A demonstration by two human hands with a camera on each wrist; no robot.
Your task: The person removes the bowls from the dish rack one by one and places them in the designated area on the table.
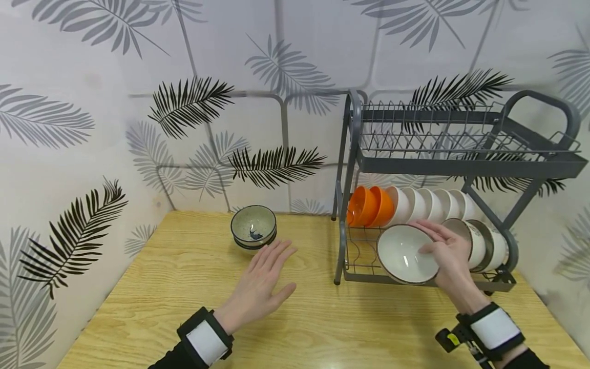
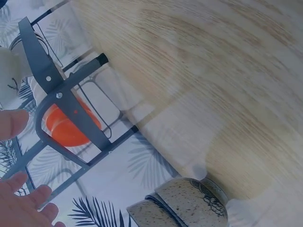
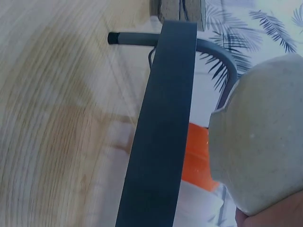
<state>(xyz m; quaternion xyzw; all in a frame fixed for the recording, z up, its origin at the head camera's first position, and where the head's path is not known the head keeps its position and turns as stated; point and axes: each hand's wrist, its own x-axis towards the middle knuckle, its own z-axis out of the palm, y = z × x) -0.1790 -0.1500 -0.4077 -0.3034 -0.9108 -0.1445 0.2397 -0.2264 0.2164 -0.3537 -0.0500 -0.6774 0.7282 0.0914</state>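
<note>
My right hand (image 1: pixel 449 256) grips the rim of a white bowl with a dark edge (image 1: pixel 405 254), thumb on the inner side, at the front of the rack's lower tier. In the right wrist view the bowl's pale outside (image 3: pixel 260 137) fills the right side. My left hand (image 1: pixel 262 287) hovers over the table with straight fingers and holds nothing. Just beyond its fingertips stands a stack of greenish-grey bowls (image 1: pixel 253 225), the top one with a dark blue mark inside. Speckled sides of these stacked bowls (image 2: pixel 189 203) show low in the left wrist view.
A grey two-tier dish rack (image 1: pixel 461 166) stands at the right. Its lower tier holds orange bowls (image 1: pixel 364 207), several white bowls (image 1: pixel 433 205) and patterned bowls (image 1: pixel 488 246) at the right front. The wooden table (image 1: pixel 313 328) meets a leaf-patterned wall behind.
</note>
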